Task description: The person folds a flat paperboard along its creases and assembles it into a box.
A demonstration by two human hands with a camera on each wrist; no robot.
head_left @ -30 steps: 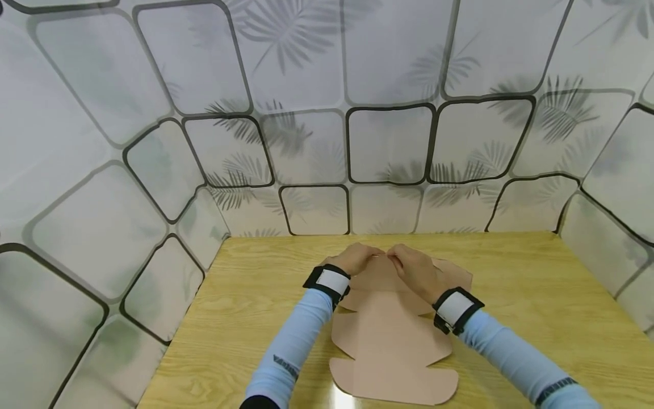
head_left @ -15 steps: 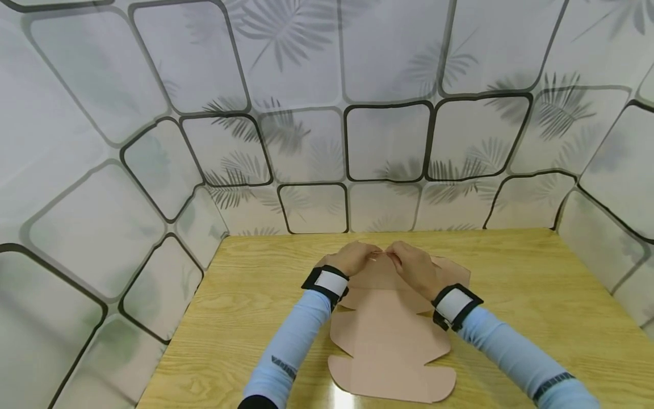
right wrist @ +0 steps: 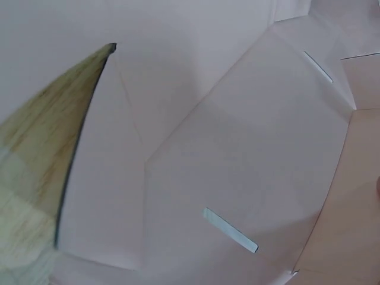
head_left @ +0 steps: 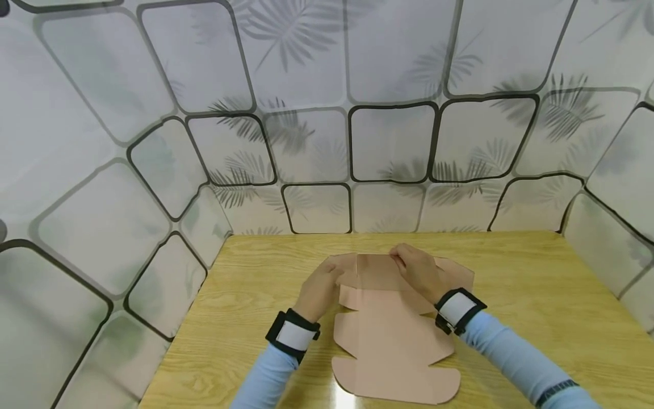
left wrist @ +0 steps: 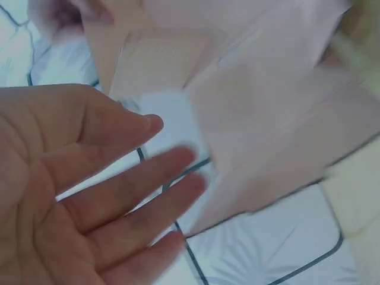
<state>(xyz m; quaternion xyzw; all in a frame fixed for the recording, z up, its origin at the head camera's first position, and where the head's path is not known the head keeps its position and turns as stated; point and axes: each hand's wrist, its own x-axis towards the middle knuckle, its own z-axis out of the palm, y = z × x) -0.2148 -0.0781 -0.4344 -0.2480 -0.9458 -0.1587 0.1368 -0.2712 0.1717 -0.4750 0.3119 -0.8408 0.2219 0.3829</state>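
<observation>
A flat, unfolded brown cardboard box blank (head_left: pixel 390 341) lies lengthwise on the table, its far panel raised. Its side flaps and notches show in the head view; two narrow slots cut through a panel appear in the right wrist view. My right hand (head_left: pixel 418 274) pinches the far edge of the blank between thumb and fingers. Beside the far left flap (head_left: pixel 343 270) is my left hand (head_left: pixel 318 291). The left wrist view shows this hand's fingers (left wrist: pixel 139 199) spread and relaxed, holding nothing, with the cardboard beyond them.
The wood-grain table (head_left: pixel 245 318) reaches back to a patterned curtain (head_left: pixel 311 147) that surrounds it on the left, back and right. Black-and-white straps (head_left: pixel 293 336) circle both wrists over light blue sleeves.
My left hand has let go of the far edge beside the right hand and moved left and nearer, to the left flap. The right hand keeps its pinch on the edge.
</observation>
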